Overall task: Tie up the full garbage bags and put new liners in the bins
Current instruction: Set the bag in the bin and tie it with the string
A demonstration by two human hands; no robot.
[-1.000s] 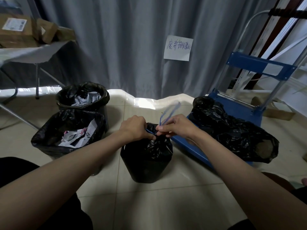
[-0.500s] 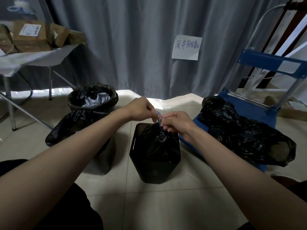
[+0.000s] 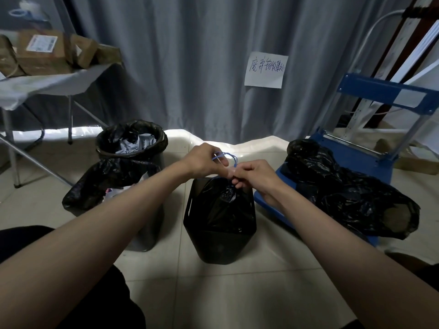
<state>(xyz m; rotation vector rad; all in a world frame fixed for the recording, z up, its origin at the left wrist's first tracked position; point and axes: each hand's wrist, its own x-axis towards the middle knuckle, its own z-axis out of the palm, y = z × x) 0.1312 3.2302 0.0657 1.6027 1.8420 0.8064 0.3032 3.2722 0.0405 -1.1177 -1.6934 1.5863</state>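
- At the far left, one folding surface (image 3: 50, 83) with a pale cover carries several brown cardboard boxes (image 3: 42, 53); I count at least four, though the edge of the view cuts some off.
- On the tiled floor (image 3: 213, 293) stand three bins. The round back bin (image 3: 132, 141) has a black liner folded over its rim and crumpled paper inside. Just in front of it, the grey bin (image 3: 145, 224) has a black liner (image 3: 107, 184) sagging off its top toward the left, with paper scraps showing.
- The third, a black bin (image 3: 219, 238), stands in the middle of the floor, and the garbage bag (image 3: 225, 205) sits inside it with its neck gathered to a bunch above the rim.
- The left hand (image 3: 204, 161) is curled closed, pinching a loop of the one blue drawstring (image 3: 228, 156) above the bag.
- The right hand (image 3: 254, 173) is just beside it, fingers curled round the bunched bag neck and the string's lower end.
- On the grey curtain (image 3: 190, 67) behind hangs one handwritten paper note (image 3: 264, 70).
- At the right, one blue cart (image 3: 370, 160) holds a heap of black bags (image 3: 344, 188); how many are in the heap cannot be told.
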